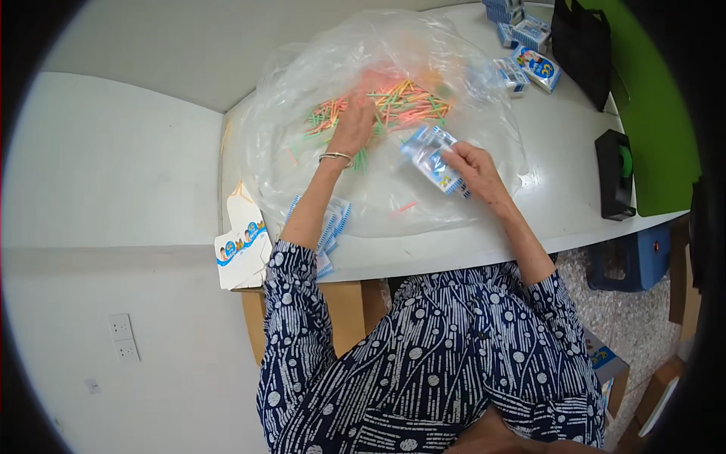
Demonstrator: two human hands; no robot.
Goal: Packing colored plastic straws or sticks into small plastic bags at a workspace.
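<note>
Many thin pink, green, yellow and orange sticks [408,102] lie loose in a heap at the middle and far part of the clear plastic bag [386,197], which is spread on the white tabletop [563,204]. Left hand [355,125]: over the bag, fingers down among the sticks; grip cannot be told, fingertips hidden. Right hand [470,172]: over the bag's right part, thumb and fingers closed on 1 blue-and-white packet [435,160]. 1 pink stick [407,206] apart, toward the bag's near edge. Flat packets [330,234] overlap at the bag's near-left edge; white carton [243,246] left of these. Right of the bag: black tape dispenser [615,174]. Beyond the bag's far-right edge: filled packs [533,60], black bag [582,49].
</note>
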